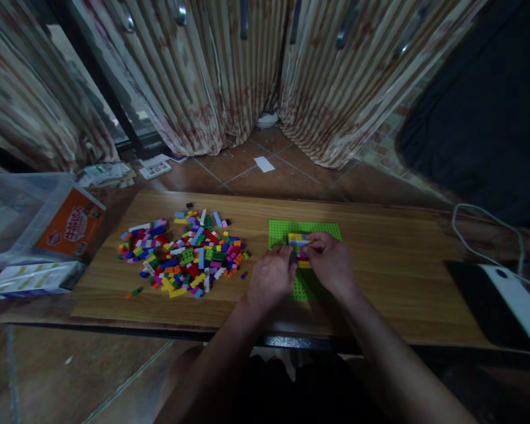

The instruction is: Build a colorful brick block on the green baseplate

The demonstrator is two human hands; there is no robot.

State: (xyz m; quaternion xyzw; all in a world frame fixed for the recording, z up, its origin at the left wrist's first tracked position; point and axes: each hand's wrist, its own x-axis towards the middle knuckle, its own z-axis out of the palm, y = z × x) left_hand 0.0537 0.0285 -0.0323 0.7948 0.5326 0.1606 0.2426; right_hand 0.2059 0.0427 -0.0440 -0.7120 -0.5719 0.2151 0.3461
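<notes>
A green studded baseplate (pixel 279 231) lies on the wooden table, partly covered by my hands. On it sits a low build of toy bricks (pixel 297 237), with yellow, pale blue, purple and red showing. My left hand (pixel 271 277) is closed at the left side of the build, its fingers bent and a small dark piece (pixel 292 258) by the fingertips. From the right, my right hand (pixel 334 262) pinches with thumb and forefinger at the build's top right. What lies between those fingertips is mostly hidden.
A heap of loose coloured bricks (pixel 188 259) spreads over the left of the table (pixel 393 265). Beyond its left end are a clear plastic bin (pixel 22 200) and a white box (pixel 33 278). A black-and-white flat object (pixel 481 300) lies at the right end, near a white cable (pixel 486 256).
</notes>
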